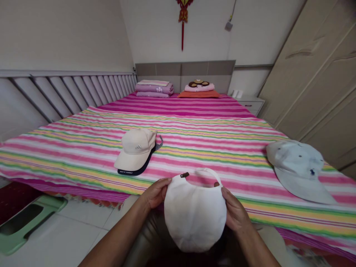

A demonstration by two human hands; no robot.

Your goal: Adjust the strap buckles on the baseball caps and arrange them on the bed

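Observation:
A white cap [196, 217] is held over my lap at the bed's near edge, its back opening and strap facing away from me. My left hand [157, 193] pinches the cap's left rim, close to a dark buckle [184, 175]. On the other side, my right hand [235, 209] grips the right rim near the base of the loose white strap [210, 172]. On the bed to the left lies a beige cap [137, 146] resting over a dark-brimmed one [133, 172]. A pale blue-grey cap [299, 167] with a small dark logo lies at the right.
A striped bedspread [194, 148] covers the bed. Folded bedding [154, 89] and a pink pillow stack [199, 87] are by the headboard [194, 68]. Railing [83, 89] runs along the left; a green stool [33, 222] stands low left, a wardrobe [314, 74] right.

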